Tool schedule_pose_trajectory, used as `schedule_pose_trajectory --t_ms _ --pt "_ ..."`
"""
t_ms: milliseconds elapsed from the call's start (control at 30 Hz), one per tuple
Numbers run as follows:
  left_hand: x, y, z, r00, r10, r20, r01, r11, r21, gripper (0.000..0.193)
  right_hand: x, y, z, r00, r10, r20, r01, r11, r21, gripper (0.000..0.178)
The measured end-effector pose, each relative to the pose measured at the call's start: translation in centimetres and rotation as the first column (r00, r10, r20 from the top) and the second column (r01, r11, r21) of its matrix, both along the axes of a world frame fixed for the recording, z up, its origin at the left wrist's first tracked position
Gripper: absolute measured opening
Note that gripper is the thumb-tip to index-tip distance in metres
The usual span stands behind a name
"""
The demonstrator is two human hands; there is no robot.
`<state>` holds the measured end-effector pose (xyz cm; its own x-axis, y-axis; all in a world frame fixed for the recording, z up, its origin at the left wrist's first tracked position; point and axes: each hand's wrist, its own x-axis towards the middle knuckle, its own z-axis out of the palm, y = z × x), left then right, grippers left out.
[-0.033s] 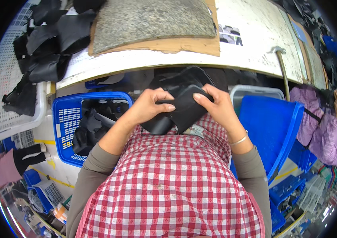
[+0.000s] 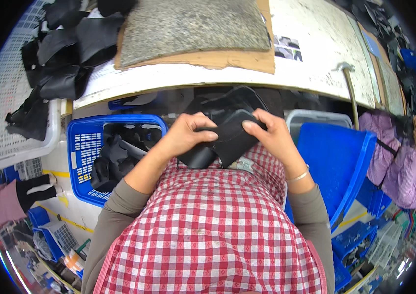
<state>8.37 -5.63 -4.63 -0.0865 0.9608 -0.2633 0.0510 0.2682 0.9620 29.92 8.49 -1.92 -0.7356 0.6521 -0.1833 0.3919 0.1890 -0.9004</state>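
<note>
Above my lap I hold a black leather-like piece [image 2: 232, 140], its left and right edges pinched between thumbs and fingers. My left hand [image 2: 191, 132] is closed on the left edge, with the thumb lying on top. On the right edge, my right hand [image 2: 272, 134] grips with its thumb bent over the surface and its fingers partly hidden behind. Further black material [image 2: 240, 99], curved and glossy, lies just beyond the piece under the bench edge; I cannot tell whether it is joined to it. A rounded black flap [image 2: 197, 157] hangs down at the lower left.
A white workbench [image 2: 311, 81] ahead carries a stone slab [image 2: 195, 32] on cardboard and a hammer [image 2: 349, 88]. Blue baskets [image 2: 78, 169] with black pieces stand left; a blue bin [image 2: 333, 169] leans right. Black pieces [image 2: 58, 54] heap on a white crate. A co-worker [image 2: 391, 157] sits right.
The whole view has shifted slightly, with the bench lower in the picture. Both hands keep their hold on the black piece, and my right thumb has moved a little.
</note>
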Motion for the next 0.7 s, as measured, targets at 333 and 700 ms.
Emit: schedule_pose_trajectory --t_ms 333,700 --pt "-5.4 1.0 19.2 0.062 0.783 -0.619 0.239 0.591 0.771 0.045 -6.5 2.6 10.7 0.849 -0.020 -0.528 0.091 0.990 0.109 0.018" --pt "-12.2 10.6 5.7 0.219 0.545 -0.809 0.063 0.820 0.569 0.077 -10.6 3.0 10.3 0.845 0.363 -0.392 -0.081 0.812 0.577 0.071"
